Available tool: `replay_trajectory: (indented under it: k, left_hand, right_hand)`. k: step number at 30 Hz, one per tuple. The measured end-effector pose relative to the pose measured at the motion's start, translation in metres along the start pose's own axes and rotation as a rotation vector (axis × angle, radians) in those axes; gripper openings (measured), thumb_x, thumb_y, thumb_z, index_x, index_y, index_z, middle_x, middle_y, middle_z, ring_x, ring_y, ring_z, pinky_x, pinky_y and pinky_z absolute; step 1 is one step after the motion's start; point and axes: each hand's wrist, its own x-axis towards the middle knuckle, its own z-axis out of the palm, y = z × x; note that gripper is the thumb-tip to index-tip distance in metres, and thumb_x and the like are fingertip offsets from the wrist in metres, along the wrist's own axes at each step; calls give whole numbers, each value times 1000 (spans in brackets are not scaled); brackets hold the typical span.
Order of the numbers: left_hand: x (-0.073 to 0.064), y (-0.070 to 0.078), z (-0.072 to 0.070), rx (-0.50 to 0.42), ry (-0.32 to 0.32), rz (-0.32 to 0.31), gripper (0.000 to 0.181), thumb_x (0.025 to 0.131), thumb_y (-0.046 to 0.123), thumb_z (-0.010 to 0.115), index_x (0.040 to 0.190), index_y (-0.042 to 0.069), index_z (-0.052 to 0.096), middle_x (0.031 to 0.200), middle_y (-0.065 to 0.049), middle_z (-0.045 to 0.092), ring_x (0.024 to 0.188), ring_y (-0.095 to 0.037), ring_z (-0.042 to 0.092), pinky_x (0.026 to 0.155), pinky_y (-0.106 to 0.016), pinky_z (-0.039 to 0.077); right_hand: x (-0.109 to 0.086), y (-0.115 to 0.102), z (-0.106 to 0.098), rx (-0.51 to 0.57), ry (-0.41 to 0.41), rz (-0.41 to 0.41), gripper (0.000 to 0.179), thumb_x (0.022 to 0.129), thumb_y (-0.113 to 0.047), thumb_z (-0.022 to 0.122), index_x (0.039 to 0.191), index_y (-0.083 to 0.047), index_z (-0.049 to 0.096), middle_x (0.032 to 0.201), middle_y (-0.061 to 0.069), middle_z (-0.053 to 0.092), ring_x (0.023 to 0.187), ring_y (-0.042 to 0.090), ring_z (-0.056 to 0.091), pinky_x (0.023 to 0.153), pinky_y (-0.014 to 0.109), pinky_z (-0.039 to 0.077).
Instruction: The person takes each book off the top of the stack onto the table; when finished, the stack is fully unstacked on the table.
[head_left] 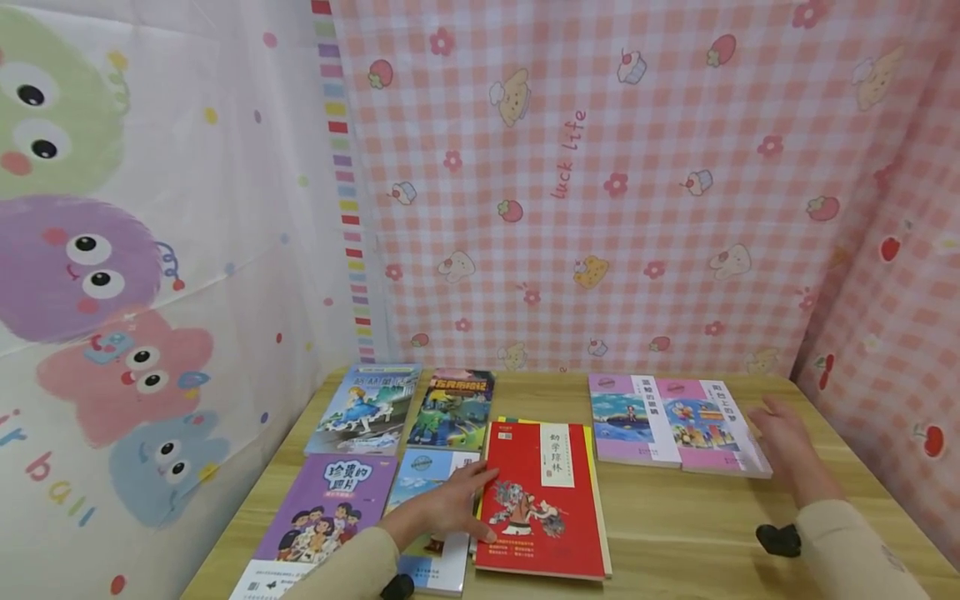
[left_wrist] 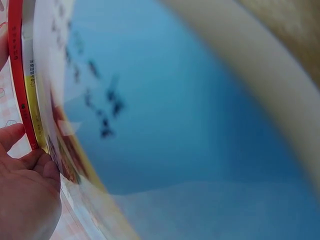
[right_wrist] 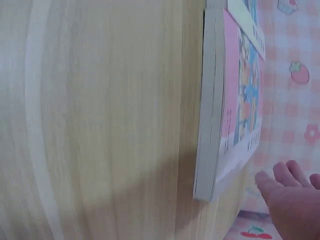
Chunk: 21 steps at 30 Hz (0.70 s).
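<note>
My left hand (head_left: 448, 502) holds the left edge of a red book (head_left: 536, 500), which lies on a yellow book (head_left: 589, 454). In the left wrist view the fingers (left_wrist: 42, 162) curl against the spines of this pile. Under that forearm lies a blue-and-white book (head_left: 431, 467), its cover large and blurred in the left wrist view. My right hand (head_left: 780, 429) is just right of a pink book (head_left: 705, 421), its fingers loosely extended and grasping nothing. A second pink-edged book (head_left: 628, 417) lies against the pink one on its left.
On the left of the wooden table (head_left: 660, 533) lie a purple book (head_left: 330, 508), a light-blue book (head_left: 363, 408) and a dark green book (head_left: 453, 408). A white printed sheet or cover (head_left: 270, 579) shows at the front left. Patterned cloths (head_left: 600, 233) hang behind and at both sides.
</note>
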Motion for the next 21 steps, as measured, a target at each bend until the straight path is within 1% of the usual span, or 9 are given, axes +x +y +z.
replay_trajectory:
  k: [4,9,11,13,15,16,18,19,21]
  left_hand:
    - [0,-1,0,-8,3,-1,94,76,30,87,154,16,37,162,-7,19,147,-38,14,111,-60,28]
    - [1,-2,1,9,5,-2,95,76,31,88,154,16,37,161,-7,20,147,-37,16,111,-60,29]
    - [2,-2,1,35,10,-2,96,75,32,88,155,15,36,161,-7,22,147,-37,17,111,-59,30]
    - [2,-2,1,63,17,-4,98,75,34,88,155,14,35,160,-7,23,146,-36,19,111,-59,31]
    - [3,-1,1,103,27,-6,100,74,36,88,155,13,35,160,-7,25,146,-35,21,111,-58,31]
    - [2,0,0,126,32,-4,101,74,38,88,155,12,35,160,-8,26,146,-35,21,111,-58,30]
    - [2,0,0,156,39,4,102,73,40,88,155,10,34,159,-9,27,146,-35,22,112,-58,29]
    - [1,0,-1,161,40,10,103,73,40,88,155,10,34,159,-10,27,146,-35,22,112,-58,28]
    - [-1,-1,-3,138,37,13,103,73,40,88,155,9,33,160,-10,26,147,-35,19,113,-59,26]
  right_hand:
    - [1,2,14,-4,-76,11,69,107,-23,31,153,-3,-16,160,25,-12,148,37,-3,119,47,7]
    - [1,8,41,-35,-119,31,68,107,-23,36,156,-3,-8,160,30,1,146,37,18,114,38,30]
    - [-2,9,54,-47,-146,21,68,108,-23,37,156,-1,-6,160,31,4,142,35,28,109,33,39]
    - [-5,10,69,-32,-180,6,68,108,-21,37,156,1,-5,159,32,5,136,30,39,105,32,44]
    - [-10,11,84,-14,-209,-8,68,108,-19,39,156,4,-3,159,33,7,132,27,44,103,32,45]
    - [-13,12,91,-4,-228,-21,67,107,-17,40,155,6,-2,158,34,7,132,28,45,103,34,45]
    - [-20,14,106,-4,-249,-26,66,107,-15,41,155,8,2,156,37,13,132,32,46,104,38,44]
    - [-23,15,112,-14,-257,-27,65,107,-15,43,154,9,5,154,38,16,135,36,43,105,40,44]
    - [-30,18,124,-53,-269,-32,64,107,-16,44,154,10,10,152,39,21,136,42,40,104,44,44]
